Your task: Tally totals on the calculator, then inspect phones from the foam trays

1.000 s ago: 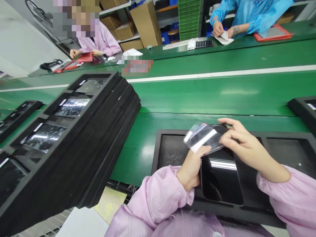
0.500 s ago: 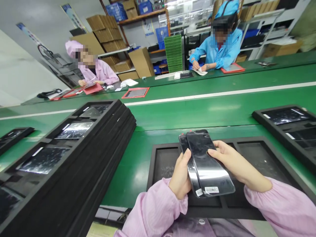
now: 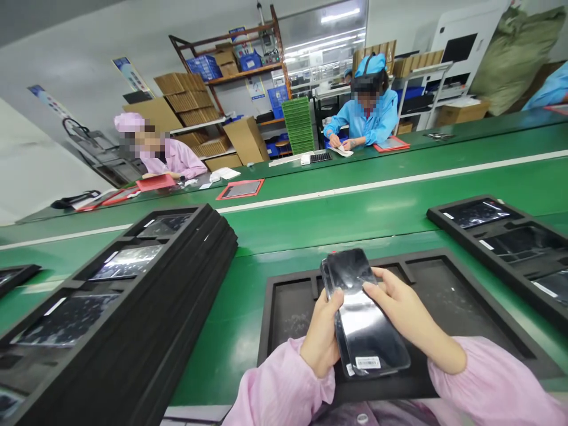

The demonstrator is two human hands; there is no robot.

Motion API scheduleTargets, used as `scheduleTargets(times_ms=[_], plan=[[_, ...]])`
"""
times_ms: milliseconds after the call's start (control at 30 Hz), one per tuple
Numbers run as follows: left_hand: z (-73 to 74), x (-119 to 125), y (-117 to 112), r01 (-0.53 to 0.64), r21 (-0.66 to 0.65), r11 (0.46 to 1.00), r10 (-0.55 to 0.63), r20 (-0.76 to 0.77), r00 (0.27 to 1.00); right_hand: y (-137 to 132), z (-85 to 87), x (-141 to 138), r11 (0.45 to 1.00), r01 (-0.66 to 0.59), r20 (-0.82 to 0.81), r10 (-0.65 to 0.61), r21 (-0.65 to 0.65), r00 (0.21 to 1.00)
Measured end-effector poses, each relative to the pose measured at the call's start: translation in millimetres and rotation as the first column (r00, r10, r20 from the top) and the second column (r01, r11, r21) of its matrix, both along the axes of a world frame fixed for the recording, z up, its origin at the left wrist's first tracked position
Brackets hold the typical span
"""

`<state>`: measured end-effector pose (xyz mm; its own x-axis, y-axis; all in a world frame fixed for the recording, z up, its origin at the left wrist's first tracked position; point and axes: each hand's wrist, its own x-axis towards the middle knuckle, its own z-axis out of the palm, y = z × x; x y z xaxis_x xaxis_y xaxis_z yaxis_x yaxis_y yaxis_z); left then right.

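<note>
Two dark phone screens are held in both hands, above the black tray [image 3: 290, 307] on the green bench [image 3: 213, 361]. The upper screen [image 3: 375, 346] covers most of the lower screen [image 3: 325, 277], which peeks out along the left edge. A white label [image 3: 368, 362] sits at the near end of the upper one, and a smaller label [image 3: 350, 370] shows just beside it.

The left hand [image 3: 325, 334] grips the pair from the left, thumb pressed near the upper screen's edge; its other fingers go underneath and cannot be seen. The right hand [image 3: 406, 305] pinches from the right — thumb flat on the glossy face, fingers bent at the far edge (how far they reach under, I cannot tell).

As far as it can be judged, the work is midway: the screens are together and nearly lined up, yet not quite flush, and both are off the tray, with neither resting in a pocket. The floors of its left and right pockets show, marked with pale specks; the middle is partly hidden by hands and screens.

On the left, the tray stack [image 3: 133, 331] carries screens in its top pockets — so does the right-hand tray [image 3: 465, 245].
</note>
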<state>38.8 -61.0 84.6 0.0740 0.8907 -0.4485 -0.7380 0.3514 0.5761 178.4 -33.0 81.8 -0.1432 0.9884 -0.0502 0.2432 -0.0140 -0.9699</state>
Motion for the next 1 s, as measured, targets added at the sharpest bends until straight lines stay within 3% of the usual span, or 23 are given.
scheduleTargets(times_ms=[67,100,133,200,267,333,400,433,467,533,600,633,667,700,733,767,800,833,867,933,1000], plan=[[0.2,-3,-1,0.002,-0.034,0.999,-0.002,0.015,1.0,2,0.3,4,0.978,-0.027,0.141,-0.003,0.209,0.99],[1.2,-6,0,0.023,-0.079,0.997,-0.02,0.038,0.999,3,1.5,8,0.93,-0.066,0.229,-0.02,0.361,0.973],[2.9,-8,0,0.057,-0.137,0.989,-0.047,0.074,0.996,3,3.1,12,0.844,-0.132,0.32,-0.049,0.52,0.946],[7.5,-13,1,0.137,-0.241,0.961,-0.101,0.156,0.983,2,6.5,19,0.601,-0.326,0.475,-0.102,0.73,0.874],[12.6,-16,-1,0.177,-0.283,0.943,-0.122,0.203,0.972,-2,9.1,21,0.372,-0.522,0.594,-0.107,0.767,0.797],[15.6,-16,-6,0.158,-0.308,0.938,-0.103,0.188,0.977,-8,10.4,18,0.213,-0.629,0.65,-0.046,0.748,0.758],[14.0,-16,-14,0.173,-0.33,0.928,-0.12,0.173,0.977,-15,10.7,10,0.127,-0.62,0.617,0.066,0.774,0.784],[11.0,-17,-18,0.197,-0.323,0.926,-0.147,0.171,0.974,-17,10.5,6,0.115,-0.585,0.574,0.121,0.803,0.81],[6.9,-18,-22,0.237,-0.298,0.925,-0.195,0.164,0.967,-18,10.1,2,0.128,-0.534,0.512,0.17,0.836,0.842],[-3.1,-23,-28,0.373,-0.214,0.903,-0.363,0.089,0.928,-20,8.2,-4,0.239,-0.402,0.35,0.23,0.884,0.908],[-10.7,-32,-30,0.543,-0.138,0.829,-0.557,-0.11,0.823,-19,4.6,-8,0.428,-0.241,0.159,0.217,0.871,0.963],[-12.1,-37,-29,0.58,-0.106,0.808,-0.585,-0.261,0.768,-19,2.3,-9,0.532,-0.161,0.074,0.179,0.831,0.981],[-11.7,-42,-28,0.558,-0.058,0.828,-0.526,-0.429,0.735,-18,-0.1,-10,0.624,-0.093,0.012,0.134,0.776,0.991],[-9.8,-47,-26,0.476,0.02,0.879,-0.375,-0.587,0.718,-18,-2.4,-11,0.702,-0.045,-0.027,0.091,0.711,0.996],[-6.9,-50,-23,0.342,0.14,0.929,-0.152,-0.7,0.698,-18,-4.4,-11,0.761,-0.012,-0.051,0.059,0.648,0.997],[-4.1,-51,-21,0.194,0.278,0.941,0.082,-0.743,0.665,-17,-6.1,-12,0.808,-0.002,-0.063,0.049,0.59,0.997],[-2.2,-51,-19,0.077,0.399,0.914,0.263,-0.725,0.637,-17,-7.6,-12,0.842,-0.01,-0.075,0.061,0.54,0.995],[-1.9,-48,-17,0.018,0.475,0.88,0.352,-0.677,0.647,-17,-9.0,-13,0.867,-0.031,-0.09,0.087,0.498,0.992],[-3.5,-44,-16,0.006,0.511,0.859,0.362,-0.618,0.698,-17,-10.6,-14,0.888,-0.058,-0.109,0.12,0.456,0.987],[-11.5,-34,-15,0.076,0.512,0.855,0.224,-0.498,0.838,-17,-14.7,-17,0.916,-0.117,-0.164,0.192,0.384,0.968],[-21.8,-24,-14,0.137,0.489,0.861,0.096,-0.422,0.902,-19,-19.8,-21,0.931,-0.146,-0.239,0.234,0.335,0.942]])
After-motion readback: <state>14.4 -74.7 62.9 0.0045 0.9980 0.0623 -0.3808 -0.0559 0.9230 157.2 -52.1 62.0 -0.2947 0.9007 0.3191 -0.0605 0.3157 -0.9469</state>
